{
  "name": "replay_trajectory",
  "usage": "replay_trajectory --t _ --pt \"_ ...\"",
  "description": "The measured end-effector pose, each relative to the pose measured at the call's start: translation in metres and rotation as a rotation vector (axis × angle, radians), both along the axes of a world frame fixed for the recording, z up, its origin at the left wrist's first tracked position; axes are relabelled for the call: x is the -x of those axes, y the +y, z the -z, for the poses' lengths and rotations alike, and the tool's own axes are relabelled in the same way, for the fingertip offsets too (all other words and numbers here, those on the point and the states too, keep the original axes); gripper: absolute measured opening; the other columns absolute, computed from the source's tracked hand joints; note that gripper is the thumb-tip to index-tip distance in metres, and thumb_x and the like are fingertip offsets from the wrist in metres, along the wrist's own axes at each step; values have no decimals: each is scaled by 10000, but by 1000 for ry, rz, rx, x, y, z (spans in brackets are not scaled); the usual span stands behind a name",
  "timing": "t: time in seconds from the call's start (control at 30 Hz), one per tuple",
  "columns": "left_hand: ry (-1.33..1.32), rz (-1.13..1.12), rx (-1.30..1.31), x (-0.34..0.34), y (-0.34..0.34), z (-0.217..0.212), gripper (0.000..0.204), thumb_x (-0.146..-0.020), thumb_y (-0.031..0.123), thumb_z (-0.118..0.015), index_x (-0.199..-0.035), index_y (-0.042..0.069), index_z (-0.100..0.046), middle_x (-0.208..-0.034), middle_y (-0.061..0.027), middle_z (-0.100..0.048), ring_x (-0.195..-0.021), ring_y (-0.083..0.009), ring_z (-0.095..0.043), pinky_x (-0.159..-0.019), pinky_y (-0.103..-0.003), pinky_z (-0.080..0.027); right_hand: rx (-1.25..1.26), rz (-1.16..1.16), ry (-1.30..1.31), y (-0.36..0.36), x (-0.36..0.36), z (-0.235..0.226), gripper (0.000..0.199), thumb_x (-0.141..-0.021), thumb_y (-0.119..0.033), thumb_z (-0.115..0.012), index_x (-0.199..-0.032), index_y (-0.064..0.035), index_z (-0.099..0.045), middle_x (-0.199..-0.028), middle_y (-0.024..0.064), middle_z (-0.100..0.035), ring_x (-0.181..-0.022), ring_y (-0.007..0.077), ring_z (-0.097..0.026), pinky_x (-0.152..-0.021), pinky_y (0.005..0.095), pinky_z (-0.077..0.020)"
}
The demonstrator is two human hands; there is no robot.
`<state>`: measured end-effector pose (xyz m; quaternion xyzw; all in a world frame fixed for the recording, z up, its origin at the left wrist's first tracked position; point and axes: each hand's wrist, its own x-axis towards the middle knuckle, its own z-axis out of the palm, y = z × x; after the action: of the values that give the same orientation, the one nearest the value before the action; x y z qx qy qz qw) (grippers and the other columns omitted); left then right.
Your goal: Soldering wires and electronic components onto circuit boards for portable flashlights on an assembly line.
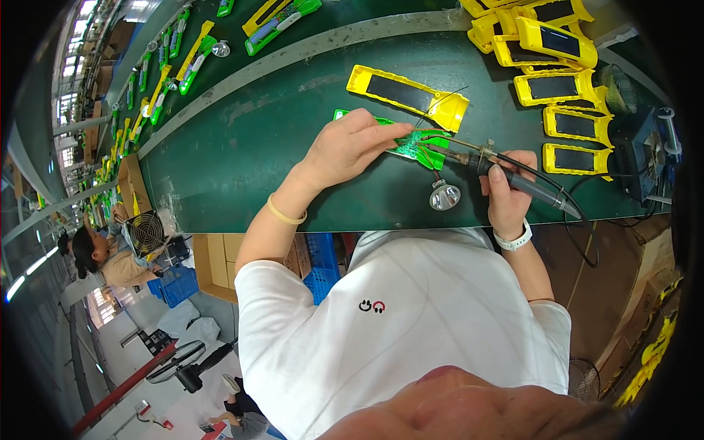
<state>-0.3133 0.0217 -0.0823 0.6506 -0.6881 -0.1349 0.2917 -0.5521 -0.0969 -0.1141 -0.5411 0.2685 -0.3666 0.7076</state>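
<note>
A green flashlight housing [438,159] with a green circuit board [412,146] inside lies on the bench before me. My left hand [350,149] reaches over its left part, thumb and fingers pinched at the board; what is between the fingertips is too small to make out. My right hand [507,192] grips the dark handle of a soldering iron [535,192], its tip over the board among thin wires. A thin metal feed tube runs along the iron. A round silver reflector [444,196] hangs off the housing by a wire. Just behind lies a yellow housing cover [402,93] with a dark panel.
Several yellow covers [574,125] are piled at the right, beside a dark box-shaped unit [639,158] with cables. Past a metal rail [308,45], green and yellow flashlight parts [198,60] lie in rows. At the far left, another person [110,257] sits near a fan [147,233].
</note>
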Motion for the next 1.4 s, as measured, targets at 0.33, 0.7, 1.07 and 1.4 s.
replay_trajectory --t 0.33,0.7,1.07,1.4 --pt "-86 99 41 1 -7 -8 142 -695 101 -683 -825 144 -645 -768 -17 -526 -698 -184 -552 -563 -294 -459 43 -8 37 -1 1 4 243 -832 -64 -614 -949 -37 -402 -791 42 -523 -625 64 -481 -557 193 -407" --pt "-145 143 -60 2 -13 -14 112 -700 95 -662 -791 127 -605 -732 -24 -464 -697 -193 -515 -537 -317 -444 79 -104 60 -2 -1 8 245 -815 -35 -630 -930 -23 -415 -802 34 -520 -655 49 -455 -580 199 -397" --pt "-128 144 -79 1 -14 -14 95 -706 83 -654 -783 114 -608 -735 -32 -459 -710 -202 -513 -557 -323 -455 -28 -42 -6 -1 0 1 261 -837 -70 -618 -971 -34 -397 -768 37 -504 -586 65 -471 -530 206 -414" --pt "-20 -193 -118 19 -43 -15 320 -736 168 -685 -1007 47 -564 -801 -91 -629 -766 -272 -584 -684 -364 -459 -16 243 -182 -24 2 -7 202 -892 -125 -531 -1027 -39 -407 -806 67 -486 -531 137 -476 -468 240 -405"
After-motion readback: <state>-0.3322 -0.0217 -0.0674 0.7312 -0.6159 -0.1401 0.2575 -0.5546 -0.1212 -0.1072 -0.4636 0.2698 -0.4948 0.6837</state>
